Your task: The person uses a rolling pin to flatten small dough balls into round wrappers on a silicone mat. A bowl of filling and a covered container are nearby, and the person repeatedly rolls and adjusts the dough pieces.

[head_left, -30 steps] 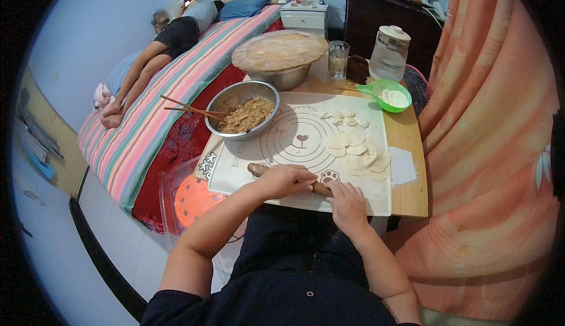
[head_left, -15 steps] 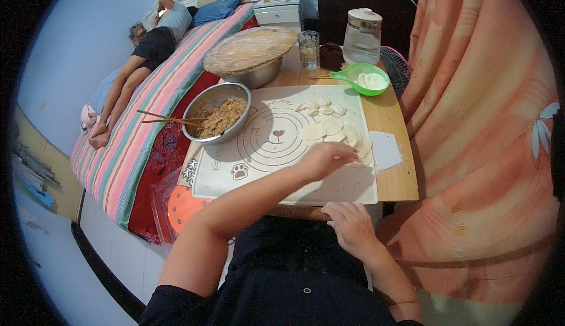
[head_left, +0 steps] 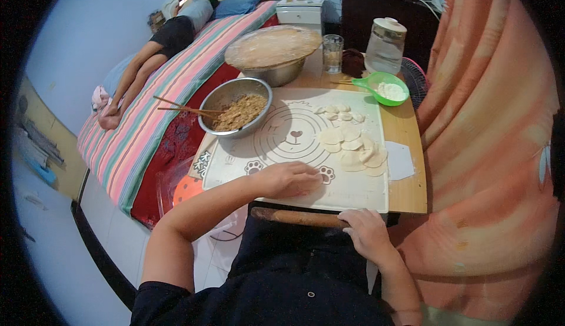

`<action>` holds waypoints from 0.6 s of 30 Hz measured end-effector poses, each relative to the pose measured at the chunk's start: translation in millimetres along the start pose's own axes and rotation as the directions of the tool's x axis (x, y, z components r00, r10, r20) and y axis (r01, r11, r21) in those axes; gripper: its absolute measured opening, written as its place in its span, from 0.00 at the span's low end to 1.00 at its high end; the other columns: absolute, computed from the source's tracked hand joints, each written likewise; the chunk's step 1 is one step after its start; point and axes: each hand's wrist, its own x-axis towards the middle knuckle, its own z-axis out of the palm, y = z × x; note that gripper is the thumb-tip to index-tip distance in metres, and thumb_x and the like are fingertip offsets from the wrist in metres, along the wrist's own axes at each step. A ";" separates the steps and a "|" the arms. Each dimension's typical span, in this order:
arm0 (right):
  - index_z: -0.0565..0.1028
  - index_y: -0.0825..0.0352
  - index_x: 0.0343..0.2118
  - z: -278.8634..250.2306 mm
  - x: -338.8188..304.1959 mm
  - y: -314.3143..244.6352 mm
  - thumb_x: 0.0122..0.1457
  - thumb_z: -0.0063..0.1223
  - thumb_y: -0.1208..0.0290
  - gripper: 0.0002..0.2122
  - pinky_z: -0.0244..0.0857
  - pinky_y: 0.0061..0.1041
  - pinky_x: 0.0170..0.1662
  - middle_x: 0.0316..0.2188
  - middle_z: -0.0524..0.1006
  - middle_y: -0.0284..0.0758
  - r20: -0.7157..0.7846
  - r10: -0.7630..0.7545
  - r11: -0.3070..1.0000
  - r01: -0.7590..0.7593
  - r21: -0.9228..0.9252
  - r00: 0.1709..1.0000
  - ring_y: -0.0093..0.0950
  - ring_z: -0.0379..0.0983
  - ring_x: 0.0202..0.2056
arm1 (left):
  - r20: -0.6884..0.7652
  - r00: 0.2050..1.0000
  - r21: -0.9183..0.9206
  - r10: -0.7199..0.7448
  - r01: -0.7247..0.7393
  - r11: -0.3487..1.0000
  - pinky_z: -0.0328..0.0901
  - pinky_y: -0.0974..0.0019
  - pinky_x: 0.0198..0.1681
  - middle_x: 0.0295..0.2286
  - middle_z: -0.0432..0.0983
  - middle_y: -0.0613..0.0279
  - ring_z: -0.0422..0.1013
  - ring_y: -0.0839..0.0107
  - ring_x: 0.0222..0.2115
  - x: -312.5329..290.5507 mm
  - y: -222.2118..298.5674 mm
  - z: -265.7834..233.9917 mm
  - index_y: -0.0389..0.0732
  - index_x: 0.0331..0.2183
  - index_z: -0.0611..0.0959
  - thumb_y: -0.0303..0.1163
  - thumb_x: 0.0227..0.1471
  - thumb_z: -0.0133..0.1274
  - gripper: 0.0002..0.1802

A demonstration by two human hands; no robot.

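Observation:
My left hand (head_left: 288, 179) hovers palm down over the near edge of the white printed mat (head_left: 235, 167), its fingers loosely stretched and slightly blurred. What lies beneath them is hidden. At the mat's front edge, my right hand (head_left: 368, 232) grips the right end of a wooden rolling pin (head_left: 300, 217). Overlapping round dough wrappers (head_left: 347, 143) lie on the right part of the mat. Behind them sit several small flattened dough pieces (head_left: 338, 113). A steel bowl of minced filling (head_left: 240, 113), with chopsticks (head_left: 185, 109) resting in it, stands at the mat's far left.
Behind the filling bowl, a round floury board (head_left: 273, 46) covers a metal basin (head_left: 279, 74). A glass (head_left: 332, 54), a lidded water jug (head_left: 385, 46) and a green scoop of flour (head_left: 388, 90) stand at the back. A curtain (head_left: 488, 149) hangs right; a person (head_left: 170, 35) lies on the bed.
My left hand has moved from the dough wrappers leftward and nearer to me. More of the wrappers and the rolling pin shows. My right hand stays at the pin's end; the view has shifted.

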 end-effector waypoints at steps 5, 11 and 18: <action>0.73 0.62 0.45 5.1 28.7 -7.5 0.51 0.57 0.74 0.16 0.62 0.36 0.46 0.42 0.76 0.36 0.034 -0.056 0.998 0.055 0.035 0.998 0.37 0.72 0.43 | 0.009 1.000 -0.026 -0.020 0.021 0.999 0.68 0.59 0.51 0.49 0.74 0.54 0.71 0.55 0.49 -1.4 -10.3 7.6 0.39 0.44 0.81 0.29 0.49 0.57 0.17; 0.72 0.64 0.48 -1.2 56.3 0.0 0.50 0.57 0.75 0.19 0.62 0.36 0.48 0.45 0.76 0.37 0.030 -0.036 0.999 0.036 -0.004 0.999 0.38 0.71 0.45 | -0.210 0.868 -0.154 -0.450 0.425 0.892 0.66 0.58 0.53 0.51 0.74 0.53 0.70 0.55 0.51 -47.3 29.7 -41.4 0.43 0.51 0.78 0.29 0.56 0.55 0.20; 0.69 0.67 0.52 30.9 88.2 25.0 0.56 0.54 0.73 0.20 0.55 0.39 0.63 0.53 0.72 0.42 0.177 -0.065 0.996 0.076 -0.056 0.982 0.40 0.66 0.57 | -0.313 0.785 0.204 -0.536 0.606 0.769 0.60 0.56 0.59 0.52 0.73 0.53 0.66 0.54 0.55 -94.8 18.3 10.6 0.41 0.53 0.75 0.39 0.58 0.51 0.23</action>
